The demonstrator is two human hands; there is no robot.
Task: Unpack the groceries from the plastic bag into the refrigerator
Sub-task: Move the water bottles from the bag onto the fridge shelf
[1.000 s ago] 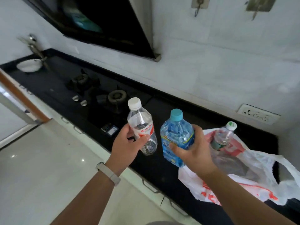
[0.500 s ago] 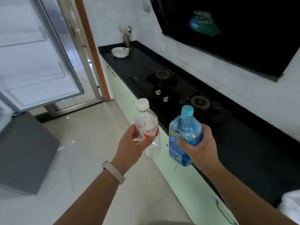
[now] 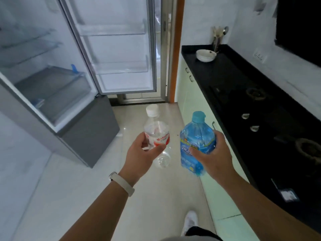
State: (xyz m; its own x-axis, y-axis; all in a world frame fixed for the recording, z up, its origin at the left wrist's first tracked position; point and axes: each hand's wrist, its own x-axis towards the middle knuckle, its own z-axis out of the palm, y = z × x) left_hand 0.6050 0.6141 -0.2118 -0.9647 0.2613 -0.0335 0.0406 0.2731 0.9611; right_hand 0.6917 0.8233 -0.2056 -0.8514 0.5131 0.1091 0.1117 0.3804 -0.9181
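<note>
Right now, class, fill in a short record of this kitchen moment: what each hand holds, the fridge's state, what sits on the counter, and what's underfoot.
left hand: gripping clear water bottle, white cap, red label
right hand: gripping blue water bottle, blue cap
refrigerator: open, glass shelves look bare
refrigerator door: swung wide, door racks look bare
black counter: white bowl, utensil holder, gas hob burners
floor: pale tiles, one white shoe stepping forward
left wrist: white band

A white bowl (image 3: 206, 55) sat on the black surface (image 3: 231, 79) beside what looked like a utensil holder (image 3: 217, 40); a gas hob (image 3: 257, 108) lay nearer.
</note>
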